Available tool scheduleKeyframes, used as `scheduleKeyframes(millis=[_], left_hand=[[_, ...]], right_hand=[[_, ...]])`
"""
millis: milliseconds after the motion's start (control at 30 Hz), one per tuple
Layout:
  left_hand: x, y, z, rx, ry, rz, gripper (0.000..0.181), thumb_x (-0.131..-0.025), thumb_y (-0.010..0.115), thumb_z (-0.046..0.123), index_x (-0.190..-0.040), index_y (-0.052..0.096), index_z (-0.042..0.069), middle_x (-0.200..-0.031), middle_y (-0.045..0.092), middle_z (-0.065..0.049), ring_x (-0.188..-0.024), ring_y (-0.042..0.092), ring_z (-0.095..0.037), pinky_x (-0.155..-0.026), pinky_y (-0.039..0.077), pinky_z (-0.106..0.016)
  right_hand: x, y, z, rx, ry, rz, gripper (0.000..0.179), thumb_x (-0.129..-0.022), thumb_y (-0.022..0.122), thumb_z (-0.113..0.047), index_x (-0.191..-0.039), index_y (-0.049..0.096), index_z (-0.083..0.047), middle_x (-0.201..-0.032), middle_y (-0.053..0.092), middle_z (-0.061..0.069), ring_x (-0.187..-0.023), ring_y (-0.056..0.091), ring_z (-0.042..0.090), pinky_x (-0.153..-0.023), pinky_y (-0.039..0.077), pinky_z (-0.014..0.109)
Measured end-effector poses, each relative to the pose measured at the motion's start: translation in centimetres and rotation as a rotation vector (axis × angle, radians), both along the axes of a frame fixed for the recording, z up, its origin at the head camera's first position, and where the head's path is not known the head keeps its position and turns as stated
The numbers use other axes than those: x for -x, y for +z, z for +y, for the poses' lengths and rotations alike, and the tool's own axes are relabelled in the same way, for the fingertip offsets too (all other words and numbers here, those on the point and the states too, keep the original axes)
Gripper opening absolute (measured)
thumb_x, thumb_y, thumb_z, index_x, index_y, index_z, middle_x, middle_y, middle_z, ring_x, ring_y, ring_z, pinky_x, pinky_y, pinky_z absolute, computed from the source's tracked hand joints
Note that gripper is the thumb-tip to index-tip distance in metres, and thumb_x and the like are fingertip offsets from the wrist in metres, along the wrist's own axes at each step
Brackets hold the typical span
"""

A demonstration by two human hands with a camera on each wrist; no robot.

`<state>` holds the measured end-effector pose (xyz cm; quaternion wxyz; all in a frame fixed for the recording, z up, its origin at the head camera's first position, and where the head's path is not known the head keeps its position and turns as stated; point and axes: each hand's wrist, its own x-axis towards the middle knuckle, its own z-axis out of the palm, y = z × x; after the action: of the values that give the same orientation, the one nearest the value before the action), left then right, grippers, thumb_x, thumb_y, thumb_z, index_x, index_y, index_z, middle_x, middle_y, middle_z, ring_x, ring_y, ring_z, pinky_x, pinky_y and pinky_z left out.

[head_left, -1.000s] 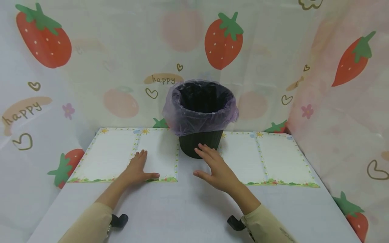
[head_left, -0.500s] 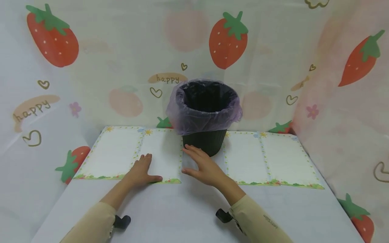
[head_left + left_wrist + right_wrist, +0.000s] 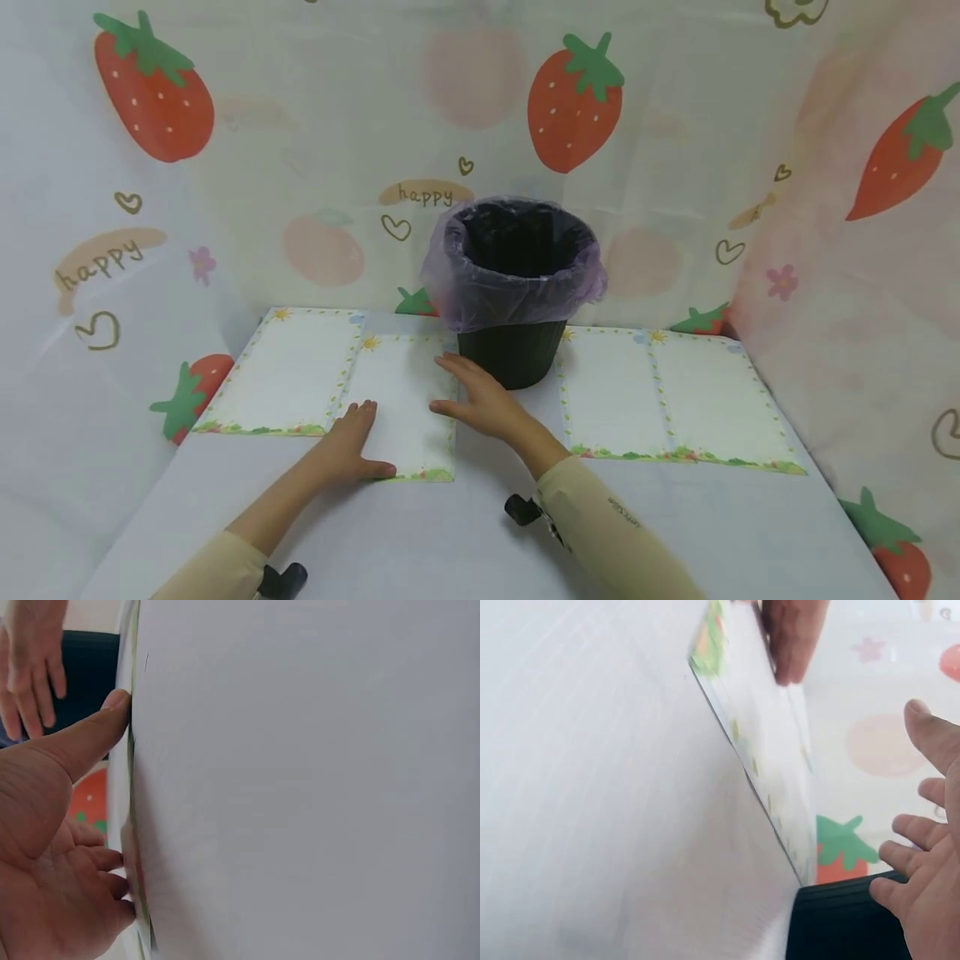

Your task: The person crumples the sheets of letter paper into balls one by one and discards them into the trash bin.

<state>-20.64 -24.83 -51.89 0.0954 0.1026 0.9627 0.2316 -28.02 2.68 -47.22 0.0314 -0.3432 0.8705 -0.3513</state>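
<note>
A white sheet of paper (image 3: 405,400) with a printed leaf-and-sun border lies left of centre, pulled nearer than the sheets around it. My left hand (image 3: 348,446) rests on its lower left part, fingers spread and thumb at the bottom edge. In the left wrist view that thumb (image 3: 94,731) and the fingertips meet the paper's edge. My right hand (image 3: 483,404), fingers extended and thumb apart, reaches over the sheet's right edge and holds nothing. Behind it stands a black bin (image 3: 513,354) with a purple bag (image 3: 517,300) folded over its rim.
Another bordered sheet (image 3: 288,367) lies at the left, and two more, a middle one (image 3: 607,392) and an outer one (image 3: 720,400), lie right of the bin. All are on a white-covered table (image 3: 420,542). A strawberry-print curtain (image 3: 337,125) encloses the back and sides.
The second sheet from the left has slid towards me with my left hand on it, out of line with its neighbour. My right hand has moved left, from before the bin to the sheet's edge.
</note>
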Motion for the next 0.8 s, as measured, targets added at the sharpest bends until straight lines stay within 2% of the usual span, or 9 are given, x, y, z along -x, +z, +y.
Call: scheduleKeyframes(millis=[300, 467, 633, 800], left_hand=[[-3.9, 1.2, -1.1, -0.088, 0.010, -0.074, 0.122, -0.072, 0.091, 0.044, -0.159, 0.022, -0.007, -0.164, 0.021, -0.031, -0.152, 0.014, -0.051, -0.122, 0.017, -0.065], [-5.6, 1.4, -1.4, -0.124, 0.041, -0.132, 0.125, -0.070, 0.093, 0.038, -0.162, 0.018, -0.001, -0.167, 0.018, -0.025, -0.154, 0.014, -0.046, -0.123, 0.017, -0.062], [-6.3, 1.9, -1.6, -0.161, 0.054, -0.129, 0.131, -0.063, 0.096, 0.028, -0.163, 0.015, 0.002, -0.168, 0.017, -0.024, -0.153, 0.017, -0.047, -0.123, 0.017, -0.062], [-6.4, 2.0, -2.5, -0.163, 0.053, -0.125, 0.142, -0.062, 0.097, 0.029, -0.164, 0.002, 0.005, -0.169, 0.007, -0.024, -0.154, 0.010, -0.046, -0.123, 0.013, -0.062]], right_hand=[[2.0, -1.6, -2.0, -0.002, -0.022, -0.079, 0.085, -0.090, 0.078, -0.046, -0.159, 0.038, -0.018, -0.165, 0.036, 0.004, -0.154, 0.031, 0.022, -0.125, 0.028, 0.043], [2.6, -2.8, -2.4, -0.069, -0.037, -0.111, 0.089, -0.089, 0.079, -0.047, -0.161, 0.035, -0.017, -0.166, 0.033, 0.005, -0.155, 0.029, 0.022, -0.126, 0.028, 0.041], [3.1, -3.9, -2.4, -0.143, -0.062, -0.113, 0.094, -0.087, 0.081, -0.046, -0.160, 0.034, -0.011, -0.166, 0.034, 0.010, -0.155, 0.028, 0.026, -0.126, 0.026, 0.040], [3.2, -5.0, -2.7, -0.198, -0.048, -0.089, 0.098, -0.086, 0.080, -0.049, -0.160, 0.032, -0.005, -0.166, 0.028, 0.017, -0.156, 0.021, 0.033, -0.128, 0.020, 0.044]])
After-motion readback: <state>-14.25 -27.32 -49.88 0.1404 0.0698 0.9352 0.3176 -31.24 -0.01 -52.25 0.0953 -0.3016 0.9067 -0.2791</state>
